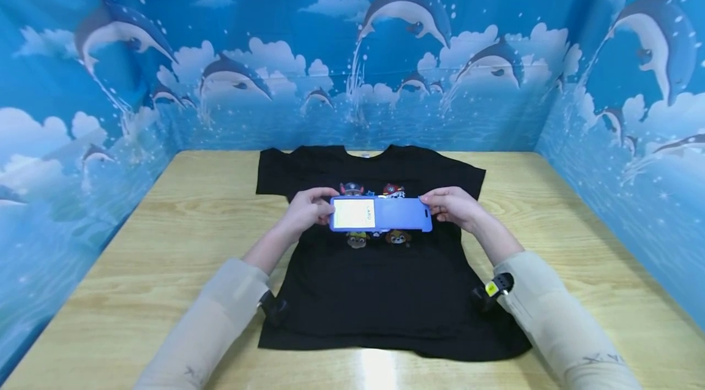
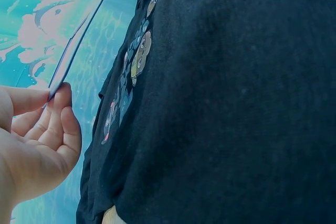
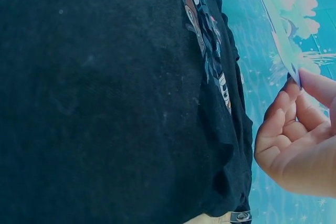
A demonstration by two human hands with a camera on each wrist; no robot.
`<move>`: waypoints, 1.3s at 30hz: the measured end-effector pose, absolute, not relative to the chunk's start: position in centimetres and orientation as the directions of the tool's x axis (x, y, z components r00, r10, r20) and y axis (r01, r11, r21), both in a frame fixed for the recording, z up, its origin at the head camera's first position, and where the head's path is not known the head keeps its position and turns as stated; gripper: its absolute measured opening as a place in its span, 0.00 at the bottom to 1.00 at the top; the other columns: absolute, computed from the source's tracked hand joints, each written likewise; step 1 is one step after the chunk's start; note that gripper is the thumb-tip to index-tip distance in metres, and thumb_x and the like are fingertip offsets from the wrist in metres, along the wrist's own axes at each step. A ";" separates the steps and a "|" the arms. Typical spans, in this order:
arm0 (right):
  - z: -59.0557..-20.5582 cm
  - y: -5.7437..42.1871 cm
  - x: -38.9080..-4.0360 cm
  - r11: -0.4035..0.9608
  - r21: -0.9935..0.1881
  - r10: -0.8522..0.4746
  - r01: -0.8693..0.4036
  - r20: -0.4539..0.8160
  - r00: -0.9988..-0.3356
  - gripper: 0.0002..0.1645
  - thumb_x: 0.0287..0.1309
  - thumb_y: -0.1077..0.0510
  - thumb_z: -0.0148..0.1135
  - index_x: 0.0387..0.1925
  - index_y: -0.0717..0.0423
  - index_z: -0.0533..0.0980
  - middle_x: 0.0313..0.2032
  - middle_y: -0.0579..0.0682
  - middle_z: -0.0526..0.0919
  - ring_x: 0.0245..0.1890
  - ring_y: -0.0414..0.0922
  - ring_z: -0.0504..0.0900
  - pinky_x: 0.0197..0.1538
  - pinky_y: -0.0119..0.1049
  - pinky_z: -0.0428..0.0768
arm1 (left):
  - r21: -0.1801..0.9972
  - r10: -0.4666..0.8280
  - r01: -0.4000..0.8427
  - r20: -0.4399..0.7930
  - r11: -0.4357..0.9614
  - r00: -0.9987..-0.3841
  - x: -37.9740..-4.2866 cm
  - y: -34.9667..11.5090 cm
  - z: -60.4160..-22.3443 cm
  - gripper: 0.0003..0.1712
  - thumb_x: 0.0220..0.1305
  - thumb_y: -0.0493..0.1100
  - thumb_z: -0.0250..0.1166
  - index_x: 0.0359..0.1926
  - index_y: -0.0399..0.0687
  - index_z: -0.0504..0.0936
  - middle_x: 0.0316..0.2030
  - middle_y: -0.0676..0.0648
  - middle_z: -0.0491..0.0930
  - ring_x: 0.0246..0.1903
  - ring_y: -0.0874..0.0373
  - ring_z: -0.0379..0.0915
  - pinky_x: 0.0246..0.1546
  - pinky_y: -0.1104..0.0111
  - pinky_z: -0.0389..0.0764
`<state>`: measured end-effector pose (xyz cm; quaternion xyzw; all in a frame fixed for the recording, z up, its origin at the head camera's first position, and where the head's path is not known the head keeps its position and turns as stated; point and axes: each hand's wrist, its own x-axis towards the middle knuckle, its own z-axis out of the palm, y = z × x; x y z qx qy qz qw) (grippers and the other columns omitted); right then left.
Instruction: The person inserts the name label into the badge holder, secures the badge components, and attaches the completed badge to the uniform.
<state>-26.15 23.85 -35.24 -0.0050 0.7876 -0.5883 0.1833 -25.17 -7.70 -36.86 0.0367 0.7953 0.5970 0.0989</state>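
A flat blue-purple card holder [image 1: 403, 214] stretches between both hands above the shirt, its long side running left to right. Its left half shows a white panel [image 1: 354, 213] with small lettering, and a small dark slot sits near its right end. My left hand [image 1: 308, 211] pinches the left end between thumb and fingers. At the other end, my right hand [image 1: 453, 206] pinches the corner with its thumb on top. Beneath lies a black T-shirt [image 1: 380, 298], spread with its collar away from me. Cartoon prints [image 1: 398, 238] on its chest are partly hidden by the holder.
The shirt lies on a light wooden table [image 1: 160, 255]. A blue dolphin-print curtain [image 1: 308, 29] encloses the back and both sides. A dark strap device [image 1: 500, 285] sits on the right wrist.
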 end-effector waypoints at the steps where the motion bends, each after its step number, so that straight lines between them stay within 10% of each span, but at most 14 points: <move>1: -35.1 23.8 -26.1 0.311 -0.928 -0.219 0.205 -0.280 -0.935 0.15 0.62 0.56 0.56 0.44 0.64 0.76 0.27 0.45 0.77 0.29 0.42 0.75 0.35 0.34 0.73 | 0.957 0.175 -0.060 -0.113 0.283 -0.978 -25.2 -7.7 -36.8 0.18 0.61 0.34 0.57 0.54 0.43 0.75 0.37 0.41 0.79 0.31 0.52 0.73 0.34 0.66 0.75; 39: -34.8 24.8 -25.5 0.342 -0.925 -0.291 0.167 -0.273 -0.917 0.08 0.61 0.57 0.57 0.26 0.50 0.78 0.24 0.45 0.76 0.24 0.39 0.73 0.30 0.30 0.70 | 0.968 0.194 -0.044 -0.094 0.248 -0.977 -24.9 -7.4 -36.7 0.20 0.60 0.32 0.56 0.55 0.40 0.74 0.38 0.40 0.77 0.28 0.54 0.71 0.32 0.68 0.74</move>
